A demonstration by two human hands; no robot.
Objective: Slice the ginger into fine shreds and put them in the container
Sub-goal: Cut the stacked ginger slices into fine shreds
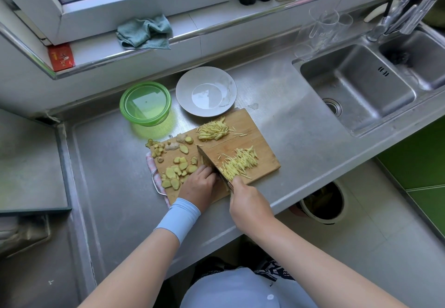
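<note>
I'm watching the head cam: R hand is wrapping its fingers round the knife handle, and the blade is standing edge-down on the wooden cutting board. L hand is sitting just left of the blade w/ fingers curled down. What's under them is hidden, so I can't tell if it's pinning anything. Ginger slices are lying on the board's left part, w/ a few knobbly offcuts at the far-left corner. One shred pile is lying just right of the blade, and a 2nd pile is sitting nearer the far edge. Green container, lid on, is standing on the steel counter beyond the board, just beside a white plate. No shreds are showing in it. Sink is lying well to the right.
</note>
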